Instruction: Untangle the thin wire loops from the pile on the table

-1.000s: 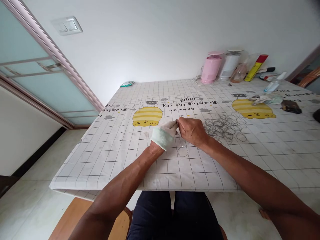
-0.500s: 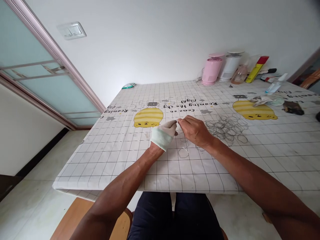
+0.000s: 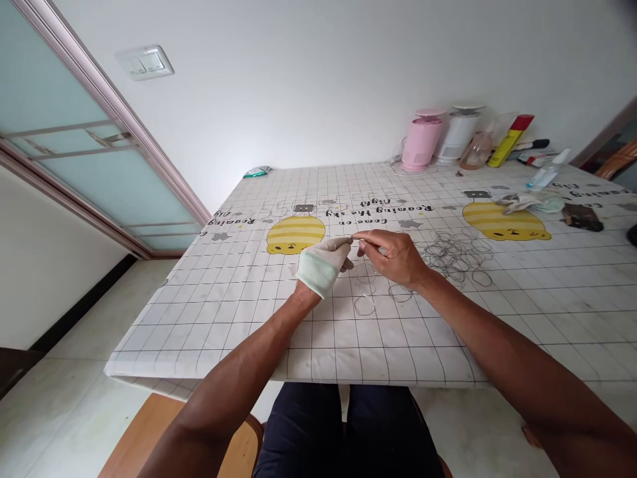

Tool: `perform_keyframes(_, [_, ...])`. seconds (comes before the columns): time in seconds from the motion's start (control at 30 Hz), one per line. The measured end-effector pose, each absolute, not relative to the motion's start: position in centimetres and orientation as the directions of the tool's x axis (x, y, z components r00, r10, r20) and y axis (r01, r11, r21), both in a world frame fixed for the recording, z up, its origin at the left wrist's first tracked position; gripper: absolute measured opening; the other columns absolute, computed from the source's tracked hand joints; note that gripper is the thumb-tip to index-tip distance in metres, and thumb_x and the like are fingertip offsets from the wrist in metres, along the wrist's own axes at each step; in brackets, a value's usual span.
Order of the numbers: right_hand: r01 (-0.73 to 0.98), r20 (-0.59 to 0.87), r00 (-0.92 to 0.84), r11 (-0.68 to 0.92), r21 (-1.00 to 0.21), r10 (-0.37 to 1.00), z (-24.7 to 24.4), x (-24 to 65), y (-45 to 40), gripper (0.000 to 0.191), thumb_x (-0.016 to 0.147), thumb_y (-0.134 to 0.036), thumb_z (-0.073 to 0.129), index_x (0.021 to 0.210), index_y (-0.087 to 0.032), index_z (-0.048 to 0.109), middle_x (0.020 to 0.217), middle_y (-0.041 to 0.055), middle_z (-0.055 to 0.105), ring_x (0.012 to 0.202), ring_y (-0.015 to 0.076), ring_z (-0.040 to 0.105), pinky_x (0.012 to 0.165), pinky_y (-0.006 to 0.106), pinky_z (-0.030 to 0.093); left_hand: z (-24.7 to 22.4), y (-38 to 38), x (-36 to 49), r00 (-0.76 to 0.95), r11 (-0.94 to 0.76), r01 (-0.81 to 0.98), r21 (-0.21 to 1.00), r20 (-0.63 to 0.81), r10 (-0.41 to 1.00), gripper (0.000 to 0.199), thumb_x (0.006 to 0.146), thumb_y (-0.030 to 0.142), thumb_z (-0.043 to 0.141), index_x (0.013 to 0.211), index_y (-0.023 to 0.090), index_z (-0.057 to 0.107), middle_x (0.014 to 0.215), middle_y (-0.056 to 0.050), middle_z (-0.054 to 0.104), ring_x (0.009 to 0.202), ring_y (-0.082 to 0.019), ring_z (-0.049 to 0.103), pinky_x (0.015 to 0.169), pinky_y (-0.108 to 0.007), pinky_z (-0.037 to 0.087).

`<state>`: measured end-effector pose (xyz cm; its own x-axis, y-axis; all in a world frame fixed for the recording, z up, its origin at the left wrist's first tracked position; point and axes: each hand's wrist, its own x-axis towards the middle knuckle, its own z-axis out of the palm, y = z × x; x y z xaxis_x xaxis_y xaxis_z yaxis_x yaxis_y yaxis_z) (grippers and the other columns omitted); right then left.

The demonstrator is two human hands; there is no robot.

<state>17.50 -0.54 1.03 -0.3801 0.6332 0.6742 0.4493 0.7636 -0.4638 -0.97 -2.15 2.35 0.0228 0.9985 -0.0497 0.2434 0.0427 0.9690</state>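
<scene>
My left hand (image 3: 326, 261), in a white glove with a pale green cuff, is closed in a pinch above the table. What its fingertips hold is too small to make out. My bare right hand (image 3: 391, 254) reaches in from the right; its index finger is stretched out to the left fingertips, and the thumb stands apart below it. Under the hands lie a few thin wire rings, one nearer to me (image 3: 365, 305) and another by the right wrist (image 3: 401, 293). A tangled pile of such rings (image 3: 455, 255) lies just right of my right hand.
A checked cloth (image 3: 209, 318) with yellow bear prints covers the table. Along the wall stand a pink device (image 3: 422, 143), a white one (image 3: 458, 136) and a yellow can with a red cap (image 3: 510, 143). At the right are a clear bottle (image 3: 547, 171), a crumpled glove (image 3: 537, 200) and a dark item (image 3: 583, 217).
My right hand's index finger has straightened and its thumb has come away from the pinch. The left hand has shifted very slightly left and stays pinched.
</scene>
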Motion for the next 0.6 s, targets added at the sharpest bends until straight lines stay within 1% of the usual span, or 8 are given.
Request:
perform_keyframes(0.07, [0.429,0.617,-0.367,0.715,-0.552,0.696,1.6,17.6,-0.9,0.022,0.102,-0.026,0.058,0.116,-0.024,0.075,0.082,0.0015,0.076,0.075,0.0187,0.073,0.068,0.032,0.057,2.2,-1.9,-1.1,0.051,0.032,0.215,0.976,-0.044,0.998,0.03,0.093,0.029,0.06,0.113,0.021,0.081,0.061,0.0,0.071,0.062,-0.015,0.066,0.067,-0.025,0.055])
perform_keyframes(0.17, [0.372,0.539,-0.37,0.653,-0.66,0.756,2.5,18.1,-1.0,0.022,0.102,-0.036,0.062,0.112,-0.024,0.076,0.094,0.0041,0.078,0.087,0.0217,0.074,0.075,0.035,0.059,2.1,-1.8,-1.3,0.047,0.023,0.208,0.978,-0.033,0.998,0.03,0.094,0.03,0.06,0.114,0.021,0.08,0.063,0.0,0.072,0.063,-0.015,0.066,0.069,-0.026,0.055])
perform_keyframes(0.23, [0.294,0.516,-0.36,0.62,-0.728,0.777,2.9,18.5,-0.8,0.027,0.105,-0.041,0.056,0.112,-0.024,0.076,0.102,0.0058,0.078,0.096,0.0229,0.074,0.082,0.037,0.059,2.1,-1.9,-1.4,0.027,0.003,0.258,0.966,-0.01,1.0,0.03,0.094,0.031,0.059,0.115,0.023,0.08,0.064,0.001,0.073,0.066,-0.016,0.068,0.073,-0.027,0.055])
perform_keyframes(0.3, [0.23,0.499,-0.346,0.587,-0.776,0.795,3.0,18.7,-0.7,0.033,0.107,-0.045,0.051,0.113,-0.024,0.076,0.102,0.0065,0.078,0.096,0.0225,0.074,0.084,0.038,0.06,2.1,-2.1,-1.5,0.017,-0.036,0.349,0.937,0.032,0.999,0.03,0.095,0.033,0.059,0.114,0.026,0.081,0.066,0.002,0.073,0.071,-0.016,0.069,0.079,-0.028,0.053])
perform_keyframes(0.37, [0.249,0.5,-0.329,0.584,-0.772,0.801,2.8,18.5,-0.7,0.031,0.105,-0.046,0.056,0.113,-0.025,0.076,0.1,0.0061,0.078,0.094,0.0226,0.074,0.083,0.038,0.06,2.1,-2.3,-1.4,0.026,-0.082,0.436,0.896,0.079,0.997,0.029,0.096,0.034,0.059,0.113,0.028,0.081,0.067,0.003,0.073,0.076,-0.017,0.071,0.083,-0.028,0.051])
perform_keyframes(0.47, [0.35,0.539,-0.309,0.621,-0.702,0.784,2.1,17.8,-0.9,0.022,0.099,-0.042,0.067,0.11,-0.026,0.077,0.096,0.0041,0.079,0.086,0.022,0.075,0.075,0.036,0.06,2.1,-2.4,-1.2,0.051,-0.122,0.511,0.851,0.111,0.992,0.028,0.098,0.036,0.057,0.109,0.031,0.082,0.066,0.004,0.072,0.078,-0.017,0.071,0.083,-0.028,0.049])
perform_keyframes(0.53, [0.397,0.575,-0.317,0.656,-0.642,0.754,1.7,17.3,-1.1,0.02,0.1,-0.035,0.063,0.108,-0.026,0.078,0.088,0.0025,0.078,0.078,0.0202,0.075,0.069,0.034,0.059,2.1,-2.5,-1.1,0.056,-0.117,0.532,0.839,0.103,0.993,0.028,0.098,0.038,0.057,0.107,0.031,0.082,0.065,0.004,0.072,0.076,-0.017,0.07,0.081,-0.028,0.049])
perform_keyframes(0.6, [0.428,0.611,-0.338,0.695,-0.577,0.716,1.6,17.0,-1.2,0.022,0.102,-0.028,0.057,0.109,-0.026,0.078,0.082,0.0014,0.077,0.075,0.0188,0.074,0.067,0.033,0.058,2.2,-2.6,-1.1,0.051,-0.099,0.537,0.838,0.085,0.995,0.027,0.098,0.039,0.057,0.105,0.03,0.082,0.065,0.004,0.072,0.074,-0.016,0.07,0.08,-0.028,0.049])
